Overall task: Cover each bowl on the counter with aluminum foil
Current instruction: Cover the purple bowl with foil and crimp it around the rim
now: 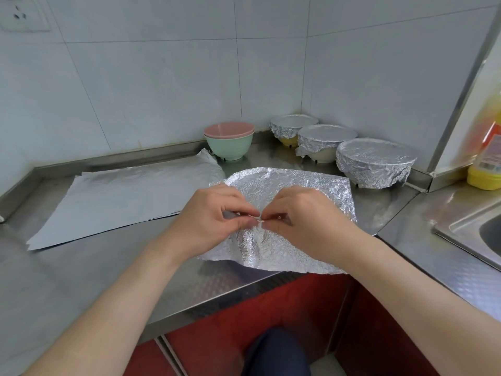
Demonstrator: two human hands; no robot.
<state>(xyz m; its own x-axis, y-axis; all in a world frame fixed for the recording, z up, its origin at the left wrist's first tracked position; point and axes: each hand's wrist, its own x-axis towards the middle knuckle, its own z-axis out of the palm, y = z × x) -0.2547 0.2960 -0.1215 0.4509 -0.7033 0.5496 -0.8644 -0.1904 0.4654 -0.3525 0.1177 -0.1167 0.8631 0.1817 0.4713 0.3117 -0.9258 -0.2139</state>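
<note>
A crinkled foil sheet (pixel 298 191) is draped over a bowl hidden beneath it near the counter's front edge. My left hand (pixel 214 215) and my right hand (pixel 303 218) meet at the sheet's near side, each pinching a fold of the foil between thumb and fingers. Three foil-covered bowls stand at the back right: one (pixel 292 126) in the corner, one (pixel 325 139) in the middle, one (pixel 375 161) nearest. A pink bowl (pixel 229 130) sits stacked in a green bowl (pixel 230 147), both bare.
Flat foil sheets (pixel 122 196) lie stacked on the steel counter (pixel 81 267) to the left. A sink (pixel 485 229) is at the right, with a yellow bottle (pixel 485 164) behind it. Tiled walls close the back and corner.
</note>
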